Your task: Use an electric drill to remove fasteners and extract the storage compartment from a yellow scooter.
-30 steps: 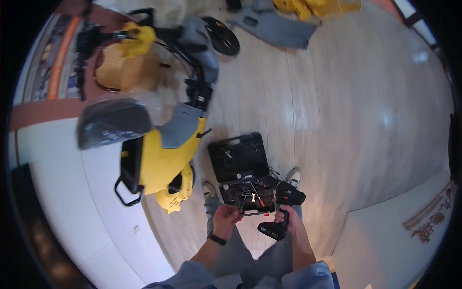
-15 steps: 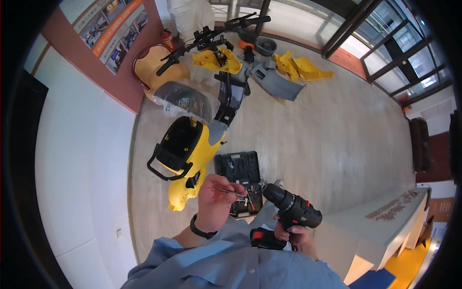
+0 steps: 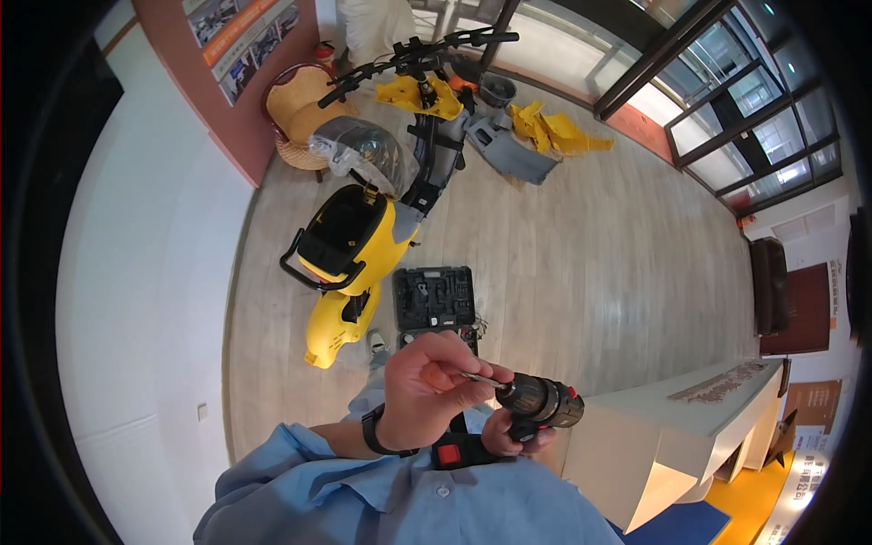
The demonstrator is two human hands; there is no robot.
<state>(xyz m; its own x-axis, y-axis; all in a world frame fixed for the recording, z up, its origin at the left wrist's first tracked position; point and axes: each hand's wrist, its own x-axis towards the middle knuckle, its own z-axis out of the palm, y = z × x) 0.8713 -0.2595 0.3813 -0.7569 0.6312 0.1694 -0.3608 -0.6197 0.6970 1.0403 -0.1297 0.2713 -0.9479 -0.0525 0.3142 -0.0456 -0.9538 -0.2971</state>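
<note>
1. Lying open at eleven o'clock from the drill (image 3: 542, 401), the black tool case (image 3: 434, 300) has its near tray partly hidden behind the left hand (image 3: 427, 386).
2. Beyond the case, toward ten o'clock, stands the partly stripped yellow scooter (image 3: 387, 250); a wicker chair (image 3: 300, 102) is farther off at eleven.
3. Grey (image 3: 518, 156) and yellow panels (image 3: 574, 142) lie on the floor near twelve o'clock; a pale counter (image 3: 627, 440) stands at three.
4. The drill is in front of the person's body, its long axis running roughly nine to three, chuck toward nine.
5. The right hand (image 3: 515, 436) is curled closed round its grip.
6. Thumb and fingers of the left hand pinch a slim metal bit (image 3: 483, 380) at the chuck, slanting from ten toward four; whether it is seated, I cannot tell.
</note>
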